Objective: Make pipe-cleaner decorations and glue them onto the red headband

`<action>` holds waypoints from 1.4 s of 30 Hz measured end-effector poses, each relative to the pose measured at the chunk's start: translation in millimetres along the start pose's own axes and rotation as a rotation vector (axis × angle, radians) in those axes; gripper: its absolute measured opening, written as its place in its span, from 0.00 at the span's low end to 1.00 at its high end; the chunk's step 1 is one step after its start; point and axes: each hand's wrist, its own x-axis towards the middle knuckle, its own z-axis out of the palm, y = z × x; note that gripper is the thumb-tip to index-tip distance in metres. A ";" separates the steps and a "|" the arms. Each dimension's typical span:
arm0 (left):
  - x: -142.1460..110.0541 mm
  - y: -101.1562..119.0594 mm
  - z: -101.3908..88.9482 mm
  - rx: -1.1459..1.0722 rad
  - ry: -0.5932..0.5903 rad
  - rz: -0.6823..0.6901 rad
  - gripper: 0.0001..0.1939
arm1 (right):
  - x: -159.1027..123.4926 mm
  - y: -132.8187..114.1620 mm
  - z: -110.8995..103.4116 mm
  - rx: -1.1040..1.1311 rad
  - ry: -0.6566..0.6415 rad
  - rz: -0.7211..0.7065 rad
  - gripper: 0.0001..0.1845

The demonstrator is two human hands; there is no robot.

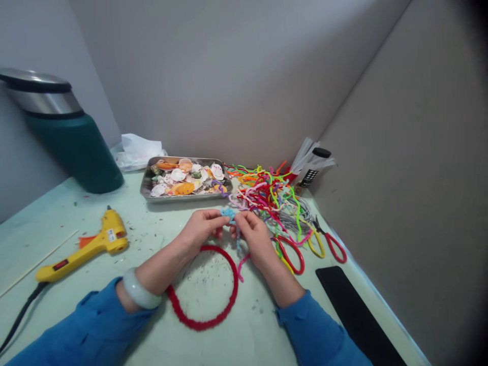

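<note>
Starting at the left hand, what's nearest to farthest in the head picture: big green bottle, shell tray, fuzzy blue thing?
1. Fuzzy blue thing: at the left hand's fingertips.
2. Shell tray: beyond the hand, slightly left.
3. Big green bottle: well off to the left.

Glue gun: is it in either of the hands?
No, the yellow glue gun lies on the table, while the left hand and right hand hold a light-blue piece.

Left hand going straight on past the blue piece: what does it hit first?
Probably the right hand, its fingertips at the other end of the light-blue fuzzy piece; depth is unclear.
</note>
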 end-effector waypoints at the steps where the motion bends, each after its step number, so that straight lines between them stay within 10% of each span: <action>1: 0.0 0.4 0.5 0.005 0.015 0.000 0.10 | -0.2 1.3 0.3 -0.045 0.007 -0.039 0.12; 16: 1.7 -6.6 1.3 -0.131 0.082 -0.067 0.12 | -12.0 3.8 1.5 -0.844 0.161 -0.648 0.06; 42: 0.8 0.4 0.6 -0.143 0.124 -0.071 0.10 | -14.0 6.0 3.0 -1.029 0.190 -0.766 0.11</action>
